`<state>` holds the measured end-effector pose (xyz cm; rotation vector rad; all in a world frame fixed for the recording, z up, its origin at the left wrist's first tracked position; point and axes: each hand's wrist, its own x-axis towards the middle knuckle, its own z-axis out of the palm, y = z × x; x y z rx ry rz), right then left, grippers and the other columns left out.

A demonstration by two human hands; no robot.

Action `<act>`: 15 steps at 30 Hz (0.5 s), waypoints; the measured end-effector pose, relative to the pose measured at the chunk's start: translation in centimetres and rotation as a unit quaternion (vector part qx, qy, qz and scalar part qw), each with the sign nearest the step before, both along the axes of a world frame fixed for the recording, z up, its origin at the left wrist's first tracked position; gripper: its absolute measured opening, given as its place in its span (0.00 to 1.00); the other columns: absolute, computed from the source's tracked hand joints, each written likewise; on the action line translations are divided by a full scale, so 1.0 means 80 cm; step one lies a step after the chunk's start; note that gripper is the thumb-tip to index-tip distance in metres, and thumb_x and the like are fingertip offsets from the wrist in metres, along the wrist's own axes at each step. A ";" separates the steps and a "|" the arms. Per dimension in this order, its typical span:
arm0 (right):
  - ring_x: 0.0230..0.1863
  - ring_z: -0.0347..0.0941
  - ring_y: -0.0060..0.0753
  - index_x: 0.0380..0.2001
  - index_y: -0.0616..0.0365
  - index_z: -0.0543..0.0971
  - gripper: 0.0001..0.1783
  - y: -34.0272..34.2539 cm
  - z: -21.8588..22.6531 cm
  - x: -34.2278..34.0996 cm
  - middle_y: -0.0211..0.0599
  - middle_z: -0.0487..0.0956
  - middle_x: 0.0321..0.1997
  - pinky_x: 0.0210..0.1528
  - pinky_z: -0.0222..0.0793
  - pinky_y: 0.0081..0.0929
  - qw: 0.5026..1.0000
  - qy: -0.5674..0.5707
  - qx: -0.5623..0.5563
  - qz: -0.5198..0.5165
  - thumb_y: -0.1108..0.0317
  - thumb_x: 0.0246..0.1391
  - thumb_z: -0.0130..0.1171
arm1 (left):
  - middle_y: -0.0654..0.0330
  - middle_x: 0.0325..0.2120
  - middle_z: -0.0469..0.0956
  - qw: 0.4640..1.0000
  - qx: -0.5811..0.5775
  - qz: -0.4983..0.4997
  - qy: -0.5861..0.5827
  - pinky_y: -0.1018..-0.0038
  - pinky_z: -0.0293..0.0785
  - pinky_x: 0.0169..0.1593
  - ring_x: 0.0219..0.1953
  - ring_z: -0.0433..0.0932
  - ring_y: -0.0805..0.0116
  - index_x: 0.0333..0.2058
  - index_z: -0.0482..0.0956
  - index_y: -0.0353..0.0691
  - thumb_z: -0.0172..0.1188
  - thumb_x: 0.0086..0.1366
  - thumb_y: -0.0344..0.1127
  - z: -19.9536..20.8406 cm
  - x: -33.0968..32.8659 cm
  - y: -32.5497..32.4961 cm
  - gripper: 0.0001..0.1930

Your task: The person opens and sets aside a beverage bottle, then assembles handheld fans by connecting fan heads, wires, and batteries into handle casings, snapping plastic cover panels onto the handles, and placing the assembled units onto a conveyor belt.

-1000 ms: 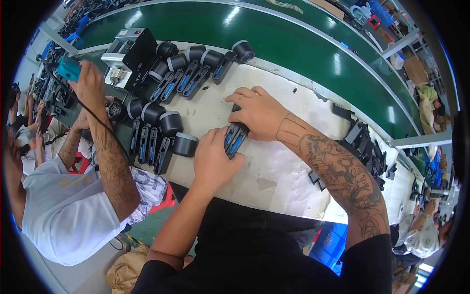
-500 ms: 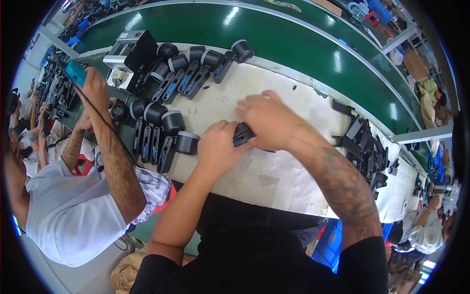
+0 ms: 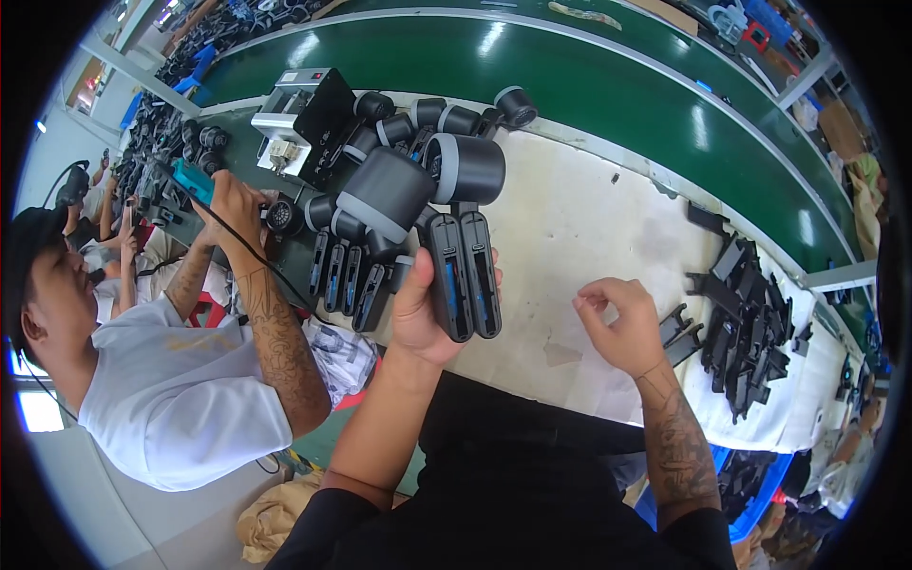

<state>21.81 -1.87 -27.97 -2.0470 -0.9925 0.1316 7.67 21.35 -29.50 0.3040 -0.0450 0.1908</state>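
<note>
Table [image 3: 551, 228]: pale top, carrying a pile of black parts [image 3: 746, 328] at the right. Two dark-grey devices [image 3: 446, 271]: side by side above the table, handles held by the left hand's [image 3: 424, 318] fingers. Right hand [image 3: 622, 328]: near the pile, fingers curled, narrowly spaced from the thumb.

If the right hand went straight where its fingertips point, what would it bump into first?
Probably the nearer of the black handles in the left hand, or that hand's fingertips. How high the right hand is compared with them is unclear, so it might miss.
</note>
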 end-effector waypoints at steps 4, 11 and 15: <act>0.25 0.78 0.33 0.28 0.55 0.82 0.03 0.001 -0.021 0.000 0.32 0.83 0.25 0.36 0.66 0.31 1.000 -0.023 -0.001 -0.020 0.70 0.53 0.67 | 0.51 0.46 0.82 0.903 0.353 0.164 0.184 0.65 0.80 0.52 0.45 0.83 0.62 0.56 0.75 0.30 0.73 0.60 0.38 0.000 0.006 0.006 0.29; 0.22 0.74 0.36 0.27 0.54 0.80 0.04 -0.006 -0.060 0.000 0.29 0.79 0.21 0.33 0.63 0.35 0.996 -0.072 -0.028 -0.051 0.71 0.51 0.66 | 0.52 0.34 0.82 0.391 0.883 0.170 0.199 0.60 0.79 0.40 0.37 0.82 0.48 0.46 0.83 0.35 0.77 0.50 0.45 0.028 0.040 -0.004 0.28; 0.23 0.73 0.35 0.27 0.52 0.78 0.04 -0.005 -0.073 -0.003 0.27 0.75 0.19 0.32 0.62 0.36 0.994 -0.086 -0.009 -0.069 0.72 0.52 0.65 | 0.52 0.35 0.83 0.304 0.897 0.079 0.310 0.59 0.80 0.41 0.39 0.83 0.49 0.47 0.82 0.35 0.75 0.51 0.49 0.030 0.048 0.002 0.29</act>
